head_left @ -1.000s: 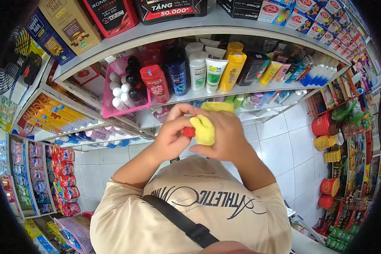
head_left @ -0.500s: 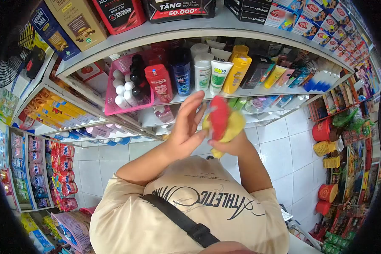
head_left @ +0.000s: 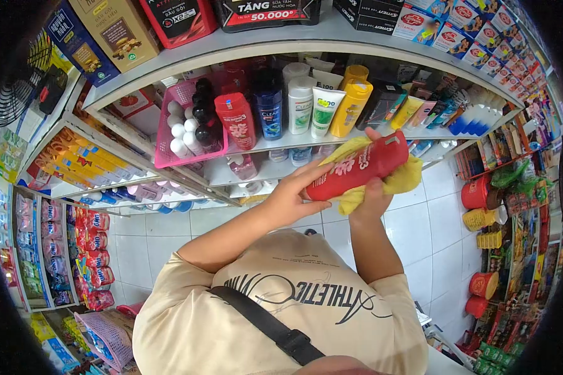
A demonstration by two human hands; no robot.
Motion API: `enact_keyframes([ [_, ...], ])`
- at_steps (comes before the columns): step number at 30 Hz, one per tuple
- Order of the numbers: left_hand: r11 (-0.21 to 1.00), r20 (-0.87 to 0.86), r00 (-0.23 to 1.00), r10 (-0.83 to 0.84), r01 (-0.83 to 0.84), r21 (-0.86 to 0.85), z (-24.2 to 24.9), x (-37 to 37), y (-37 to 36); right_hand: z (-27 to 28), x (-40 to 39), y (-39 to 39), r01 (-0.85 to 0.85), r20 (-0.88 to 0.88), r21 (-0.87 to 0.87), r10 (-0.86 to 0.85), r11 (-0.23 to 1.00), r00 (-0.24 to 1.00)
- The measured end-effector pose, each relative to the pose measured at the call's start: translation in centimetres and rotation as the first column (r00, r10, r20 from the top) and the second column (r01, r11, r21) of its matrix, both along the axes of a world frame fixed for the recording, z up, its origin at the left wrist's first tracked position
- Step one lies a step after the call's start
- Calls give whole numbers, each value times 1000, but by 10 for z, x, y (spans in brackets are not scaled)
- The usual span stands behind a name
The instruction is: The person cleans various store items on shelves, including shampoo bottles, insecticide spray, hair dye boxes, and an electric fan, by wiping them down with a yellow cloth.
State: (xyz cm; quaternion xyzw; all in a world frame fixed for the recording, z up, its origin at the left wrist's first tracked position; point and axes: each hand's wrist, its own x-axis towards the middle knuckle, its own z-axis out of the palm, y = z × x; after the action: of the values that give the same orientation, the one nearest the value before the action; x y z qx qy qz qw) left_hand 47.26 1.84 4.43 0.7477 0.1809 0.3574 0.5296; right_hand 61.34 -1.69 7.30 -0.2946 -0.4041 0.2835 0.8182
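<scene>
A red shampoo bottle [head_left: 360,169] with pink flower print lies tilted between my hands, in front of the shelf. My left hand [head_left: 297,195] grips its lower-left end, thumb beneath and fingers behind. Under and behind the bottle, a yellow cloth [head_left: 403,177] is bunched. My right hand [head_left: 371,195] holds the cloth against the bottle, its thumb showing in front and part of its fingers hidden. A similar red bottle [head_left: 235,122] stands on the shelf beside a blue Clear bottle [head_left: 268,112].
A pink basket [head_left: 191,161] of white and black roll-on bottles sits on the middle shelf [head_left: 256,151]. White tubes and a yellow bottle [head_left: 351,107] stand to its right. Boxes line the upper shelf [head_left: 281,42]. Shelves of packets flank both sides, above a tiled floor [head_left: 413,234].
The red bottle has turned from near upright to lying tilted, and moved right with the cloth. My left hand, apart from it with fingers raised before, now grips its end.
</scene>
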Motion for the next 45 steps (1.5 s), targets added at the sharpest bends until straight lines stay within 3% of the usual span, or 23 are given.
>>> enact_keyframes([
  [2, 968, 91, 992, -91, 109, -226, -11, 1, -4, 11, 5, 0, 81, 24, -16, -81, 997, 996],
  [4, 907, 156, 966, -205, 248, -340, -16, 0, -9, 24, 10, -2, 143, 49, -16, -142, 990, 989],
  [6, 759, 217, 920, -327, 392, -519, -22, -6, -7, 33, 17, -2, 182, 72, 4, -182, 983, 981],
  [8, 475, 298, 848, -439, 500, -724, -32, -20, 5, 21, 32, -3, 240, 387, 11, -225, 971, 894],
  [9, 416, 405, 770, -492, 617, -668, -34, -25, 14, 17, 37, -3, 265, 531, 21, -236, 964, 814],
  [12, 653, 182, 899, -398, 417, -632, -17, -34, 14, 45, 38, -9, 305, 855, -46, -121, 951, 505],
  [13, 731, 19, 900, -436, 366, -575, -13, -37, 18, 60, 35, -13, 336, 874, -265, 78, 904, 479],
  [16, 927, -262, 898, -355, 300, -225, 13, -43, 16, 45, 44, -8, 378, 825, -495, 286, 782, 488],
  [19, 958, -447, 850, -277, 211, -192, 44, -44, 10, 22, 48, -9, 234, 680, -517, 229, 823, 697],
  [21, 982, -510, 848, -143, 185, 32, 50, -44, 5, 6, 46, -4, 162, 370, -423, 7, 891, 929],
  [22, 975, -530, 845, -72, 173, 143, 50, -43, 3, 2, 45, -4, 145, 173, -365, -86, 919, 981],
  [23, 972, -502, 864, -53, 160, 173, 48, -42, 2, 3, 45, -6, 163, 160, -304, -118, 939, 980],
  [25, 962, -441, 897, -14, 132, 238, 42, -38, 2, 2, 42, -4, 155, -41, -221, -168, 963, 985],
  [30, 982, -432, 886, -168, 190, 9, 36, -31, -8, 10, 10, 1, 219, -271, -123, -245, 968, 931],
  [31, 977, -425, 882, -206, 211, -37, 33, -30, -9, 1, 6, 1, 273, -18, -149, -278, 950, 960],
  [33, 982, -300, 942, -152, 180, 66, 22, -30, -7, -7, -20, -1, 404, 219, -53, -384, 913, 897],
  [35, 982, -167, 979, -120, 142, 122, 9, -27, -2, -23, -27, -11, 359, 454, 40, -337, 933, 825],
  [36, 984, -101, 989, -110, 123, 128, 4, -26, 3, -37, -27, -18, 250, 571, 57, -237, 966, 786],
  [38, 985, -15, 992, -128, 129, 112, 1, -23, 6, -30, -30, -20, 223, 684, 113, -238, 968, 689],
  [39, 984, 6, 988, -155, 154, 91, 1, -20, 5, -22, -30, -18, 304, 684, 169, -334, 938, 648],
  [42, 949, 45, 949, -312, 314, -38, -2, -24, -1, -7, 1, -12, 177, 672, 191, -260, 965, 694],
  [43, 921, 60, 925, -375, 379, -92, -5, -26, -5, 18, -11, -12, 40, 287, 141, -80, 989, 954],
  [45, 871, 108, 905, -411, 425, -247, -13, -27, -20, 36, -19, -14, -128, -140, 99, 141, 987, 980],
])
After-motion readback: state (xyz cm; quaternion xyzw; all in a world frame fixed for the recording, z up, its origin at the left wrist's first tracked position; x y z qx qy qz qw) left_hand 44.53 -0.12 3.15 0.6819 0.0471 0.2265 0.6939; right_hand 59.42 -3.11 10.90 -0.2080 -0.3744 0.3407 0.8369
